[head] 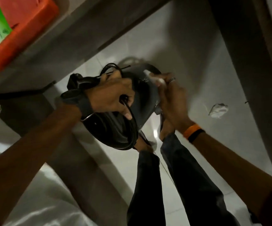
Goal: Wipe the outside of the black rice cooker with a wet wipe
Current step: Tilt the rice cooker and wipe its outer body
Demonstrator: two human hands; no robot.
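Observation:
The black rice cooker (145, 101) is held in the air above the floor, tilted on its side. My left hand (110, 95) grips its near side together with its coiled black power cord (130, 128). On the cooker's right side, my right hand (172, 101) presses a white wet wipe (156, 79) against the body. The picture is blurred, so the wipe's edges are hard to make out. Much of the cooker is hidden under both hands.
A crumpled white wipe (218, 110) lies on the pale tiled floor (197, 46) to the right. An orange tray (18, 35) with a green pack sits on a shelf at upper left. My legs (172, 176) in dark trousers stand below the cooker. Dark furniture legs (246, 62) rise at right.

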